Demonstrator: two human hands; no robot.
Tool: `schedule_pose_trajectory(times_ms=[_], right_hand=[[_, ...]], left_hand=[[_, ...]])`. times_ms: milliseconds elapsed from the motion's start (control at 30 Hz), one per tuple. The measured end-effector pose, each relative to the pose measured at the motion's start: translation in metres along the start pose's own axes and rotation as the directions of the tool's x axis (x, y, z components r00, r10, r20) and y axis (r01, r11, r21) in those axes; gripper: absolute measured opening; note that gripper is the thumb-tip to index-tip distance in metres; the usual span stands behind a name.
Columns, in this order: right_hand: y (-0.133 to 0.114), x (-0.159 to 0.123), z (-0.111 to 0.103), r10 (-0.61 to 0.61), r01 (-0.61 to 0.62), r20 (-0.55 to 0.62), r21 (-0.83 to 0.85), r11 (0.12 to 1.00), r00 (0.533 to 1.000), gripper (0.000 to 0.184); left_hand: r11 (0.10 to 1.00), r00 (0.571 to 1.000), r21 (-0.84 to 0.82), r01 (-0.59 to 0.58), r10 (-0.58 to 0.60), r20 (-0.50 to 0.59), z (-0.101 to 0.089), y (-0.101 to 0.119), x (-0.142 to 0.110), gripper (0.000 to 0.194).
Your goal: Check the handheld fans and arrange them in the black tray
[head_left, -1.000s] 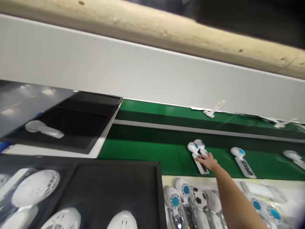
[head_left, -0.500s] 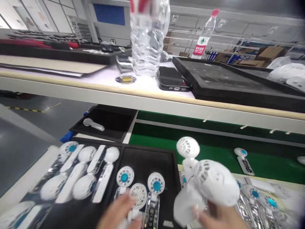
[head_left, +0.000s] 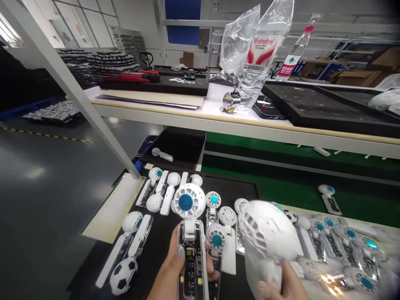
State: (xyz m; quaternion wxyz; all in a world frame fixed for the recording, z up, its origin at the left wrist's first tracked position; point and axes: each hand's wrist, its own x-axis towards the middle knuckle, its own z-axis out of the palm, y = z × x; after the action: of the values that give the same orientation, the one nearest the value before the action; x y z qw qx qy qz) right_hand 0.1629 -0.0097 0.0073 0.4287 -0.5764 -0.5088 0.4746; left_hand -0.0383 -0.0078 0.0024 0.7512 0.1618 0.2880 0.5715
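Note:
My left hand [head_left: 175, 266] is closed around a handheld fan [head_left: 189, 202] with a white vented head, a blue hub and a clear handle that shows a circuit board. Close to its fingertips is a similar fan [head_left: 216, 239]; whether they hold it too I cannot tell. On the right, my right hand [head_left: 284, 283] grips a white handheld fan [head_left: 270, 233], its rounded head upward and smeared by motion. Below and behind both hands, more fans lie on the black tray [head_left: 168, 237], among them one with a football-patterned head [head_left: 124, 275].
Several fans crowd the bench at right, near a lone fan [head_left: 329, 200] on the green surface [head_left: 287, 183]. A shelf [head_left: 175, 110] crosses above, bearing a large bottle [head_left: 262, 50], a phone [head_left: 270, 108] and black trays [head_left: 331, 104]. A slanted post [head_left: 84, 100] stands at left.
My left hand has lifted a clear-handled fan from among those on the tray. The right hand still holds a white fan. The view has swung to the left.

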Motion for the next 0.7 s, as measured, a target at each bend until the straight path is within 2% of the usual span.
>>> schedule_pose_trajectory(times_ms=[67,200,300,367,467,533,600,700], right_hand=[[0.004,-0.003,0.007,0.034,-0.043,0.072,0.127,0.991,0.997,0.071],[0.005,-0.008,0.028,0.062,-0.159,0.276,0.346,0.925,0.959,0.052],[-0.004,-0.015,0.041,0.116,-0.285,0.390,0.411,0.866,0.914,0.058],[-0.012,-0.021,0.046,0.201,-0.386,0.393,0.476,0.790,0.897,0.067],[-0.022,-0.029,0.054,0.327,-0.511,0.402,0.555,0.656,0.856,0.052],[-0.026,-0.031,0.062,0.356,-0.587,0.476,0.545,0.599,0.804,0.045],[-0.029,-0.031,0.071,0.333,-0.622,0.542,0.534,0.572,0.772,0.051],[-0.032,-0.028,0.083,0.283,-0.613,0.563,0.573,0.544,0.777,0.062]], left_hand=[[0.996,0.995,-0.021,0.090,-0.091,-0.050,-0.001,0.010,-0.008,0.041],[0.965,0.960,-0.040,0.259,-0.262,-0.102,0.000,0.025,-0.021,0.059],[0.939,0.931,-0.064,0.339,-0.344,-0.119,-0.001,0.030,-0.022,0.068],[0.920,0.909,-0.080,0.385,-0.393,-0.143,-0.004,0.030,-0.020,0.072],[0.921,0.899,-0.066,0.383,-0.389,-0.200,-0.009,0.028,-0.019,0.072],[0.922,0.899,-0.042,0.384,-0.384,-0.212,-0.011,0.026,-0.020,0.070],[0.920,0.906,-0.055,0.388,-0.392,-0.158,-0.012,0.024,-0.022,0.068],[0.932,0.936,-0.103,0.347,-0.352,-0.034,-0.013,0.026,-0.027,0.063]])
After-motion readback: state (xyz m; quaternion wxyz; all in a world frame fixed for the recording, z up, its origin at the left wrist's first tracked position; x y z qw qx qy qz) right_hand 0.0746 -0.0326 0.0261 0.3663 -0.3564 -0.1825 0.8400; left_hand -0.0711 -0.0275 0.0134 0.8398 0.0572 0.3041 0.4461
